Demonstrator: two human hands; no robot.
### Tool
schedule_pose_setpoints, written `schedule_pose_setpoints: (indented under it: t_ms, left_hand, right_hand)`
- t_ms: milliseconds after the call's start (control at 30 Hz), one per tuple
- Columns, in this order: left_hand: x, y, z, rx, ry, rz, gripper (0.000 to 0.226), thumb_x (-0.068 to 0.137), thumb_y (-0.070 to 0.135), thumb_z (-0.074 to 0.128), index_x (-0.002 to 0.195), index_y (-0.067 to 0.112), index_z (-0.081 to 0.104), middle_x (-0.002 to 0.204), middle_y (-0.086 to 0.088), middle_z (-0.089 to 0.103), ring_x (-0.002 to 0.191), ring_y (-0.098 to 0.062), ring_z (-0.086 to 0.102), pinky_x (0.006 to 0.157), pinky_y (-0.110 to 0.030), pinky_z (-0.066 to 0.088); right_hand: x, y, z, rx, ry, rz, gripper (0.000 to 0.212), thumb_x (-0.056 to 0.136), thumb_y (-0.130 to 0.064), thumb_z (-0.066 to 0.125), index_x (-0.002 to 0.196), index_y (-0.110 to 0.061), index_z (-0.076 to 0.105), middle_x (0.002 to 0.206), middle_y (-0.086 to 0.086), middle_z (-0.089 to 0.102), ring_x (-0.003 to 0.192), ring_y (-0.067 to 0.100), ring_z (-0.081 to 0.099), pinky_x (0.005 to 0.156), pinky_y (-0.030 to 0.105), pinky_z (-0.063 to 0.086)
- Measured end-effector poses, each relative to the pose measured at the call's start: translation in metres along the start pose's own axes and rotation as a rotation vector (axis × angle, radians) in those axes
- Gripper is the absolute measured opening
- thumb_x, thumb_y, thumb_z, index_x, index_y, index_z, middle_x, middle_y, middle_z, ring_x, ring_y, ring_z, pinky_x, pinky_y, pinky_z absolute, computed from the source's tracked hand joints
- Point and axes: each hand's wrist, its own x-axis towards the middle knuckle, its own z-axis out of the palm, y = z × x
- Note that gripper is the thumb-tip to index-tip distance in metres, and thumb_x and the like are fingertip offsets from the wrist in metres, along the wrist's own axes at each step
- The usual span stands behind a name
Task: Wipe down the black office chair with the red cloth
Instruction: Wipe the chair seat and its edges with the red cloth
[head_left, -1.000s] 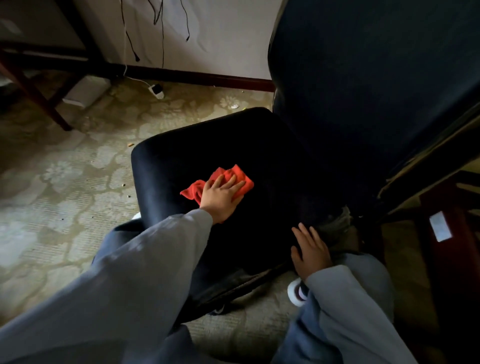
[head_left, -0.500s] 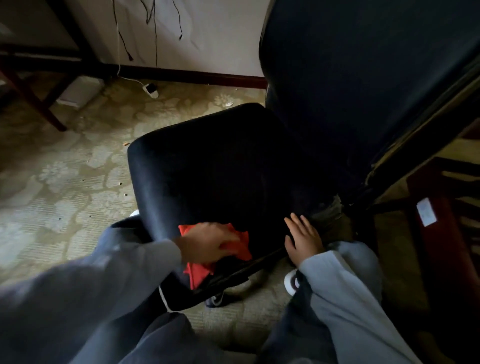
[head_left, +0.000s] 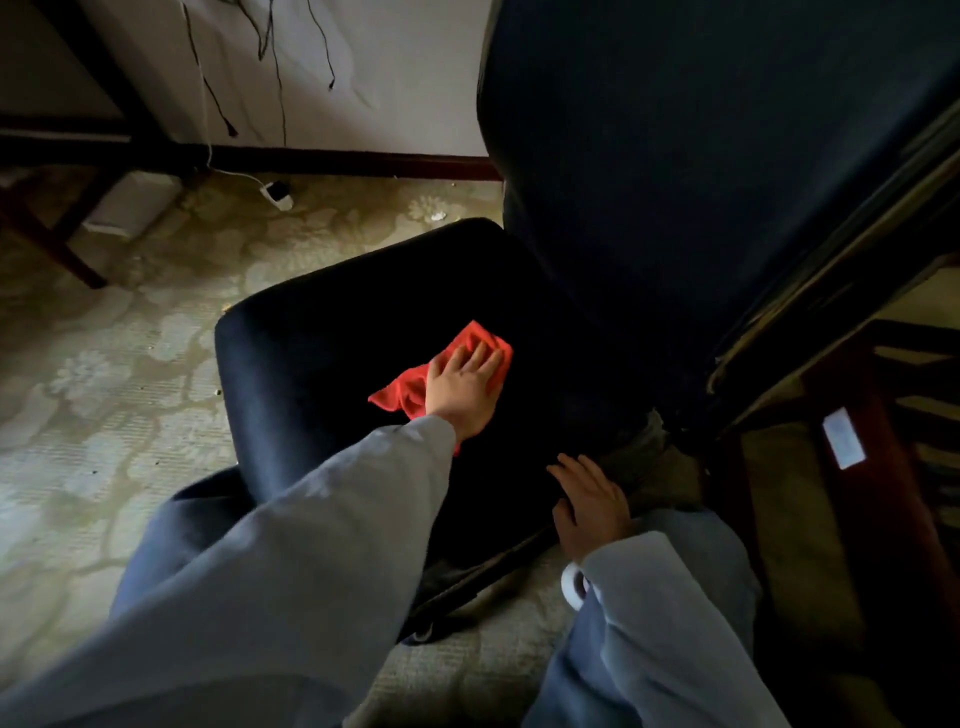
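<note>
The black office chair fills the middle of the head view, its seat (head_left: 322, 353) dark and padded, its tall backrest (head_left: 701, 156) rising at the upper right. A crumpled red cloth (head_left: 410, 387) lies in the middle of the seat. My left hand (head_left: 465, 387) presses flat on the cloth with straight fingers pointing toward the backrest. My right hand (head_left: 589, 501) rests on the seat's near right edge, fingers relaxed and spread, holding nothing.
Patterned beige carpet (head_left: 104, 389) spreads to the left. Dark wooden furniture legs (head_left: 57, 244) and a white box (head_left: 130, 202) stand at the far left by the wall, with dangling cables and a white plug (head_left: 278, 195). A reddish wooden piece (head_left: 872, 467) crowds the right.
My left hand has pushed the red cloth from the seat's near edge back up to the middle of the seat. My right hand has stayed on the seat's near right edge.
</note>
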Motion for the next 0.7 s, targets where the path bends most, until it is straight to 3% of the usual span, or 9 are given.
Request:
schedule_pose_setpoints:
  t_ms: [100,233,400,533,600,633,700]
  left_hand:
    - [-0.015,-0.001,0.001,0.022,-0.04,0.117,0.052,0.099,0.046,0.026,0.149,0.034,0.016,0.157,0.009,0.017,0.144,-0.018,0.016,0.115,-0.038,0.011]
    - [-0.048,0.003,0.005,0.041,-0.092,0.272,0.051,0.098,0.046,0.031,0.147,0.037,0.019,0.156,0.012,0.018,0.144,-0.014,0.016,0.113,-0.032,0.007]
    - [-0.08,-0.009,0.004,0.075,-0.235,0.496,0.051,0.099,0.046,0.028,0.148,0.039,0.014,0.156,0.015,0.012,0.145,-0.01,0.007,0.114,-0.031,0.001]
    - [-0.101,-0.025,0.001,0.048,-0.243,0.684,0.047,0.098,0.045,0.034,0.144,0.041,0.026,0.153,0.018,0.023,0.142,-0.005,0.016,0.112,-0.026,0.004]
    - [-0.102,-0.03,-0.004,-0.14,-0.258,0.707,0.038,0.097,0.041,0.043,0.134,0.041,0.045,0.141,0.018,0.045,0.133,-0.003,0.036,0.109,-0.021,0.011]
    - [-0.098,-0.03,-0.007,-0.352,-0.326,0.647,0.032,0.096,0.036,0.047,0.127,0.039,0.054,0.131,0.017,0.056,0.124,-0.003,0.047,0.11,-0.021,0.02]
    - [-0.084,-0.021,-0.013,-0.868,-0.463,0.439,0.024,0.096,0.026,0.05,0.116,0.03,0.062,0.115,0.008,0.067,0.11,-0.01,0.062,0.105,-0.037,0.041]
  right_hand:
    - [0.001,0.0,0.0,-0.014,-0.062,0.026,0.069,0.076,-0.039,0.017,0.13,-0.018,0.054,0.143,-0.003,0.044,0.137,0.019,0.034,0.104,0.036,0.03]
    - [-0.001,-0.002,0.005,0.039,-0.015,0.092,0.083,0.069,-0.046,0.008,0.133,-0.015,0.051,0.147,0.001,0.039,0.14,0.022,0.029,0.107,0.039,0.026]
    - [-0.015,-0.014,0.018,-0.009,-0.011,0.159,0.084,0.071,-0.049,0.004,0.143,-0.019,0.037,0.154,-0.001,0.022,0.144,0.021,0.015,0.113,0.039,0.016]
    - [-0.027,-0.025,0.025,0.025,0.064,0.228,0.066,0.08,-0.038,0.022,0.135,-0.014,0.05,0.144,0.009,0.043,0.135,0.033,0.036,0.105,0.048,0.033]
    - [-0.036,-0.027,0.027,0.048,0.058,0.304,0.059,0.08,-0.031,0.03,0.129,-0.012,0.055,0.135,0.012,0.053,0.125,0.035,0.049,0.096,0.047,0.044]
    - [-0.043,-0.03,0.027,0.078,0.058,0.35,0.056,0.078,-0.028,0.033,0.127,-0.013,0.054,0.129,0.013,0.058,0.117,0.034,0.056,0.09,0.044,0.049]
    - [-0.054,-0.035,0.032,0.121,0.105,0.413,0.051,0.075,-0.025,0.037,0.123,-0.015,0.051,0.12,0.014,0.064,0.106,0.035,0.063,0.082,0.039,0.052]
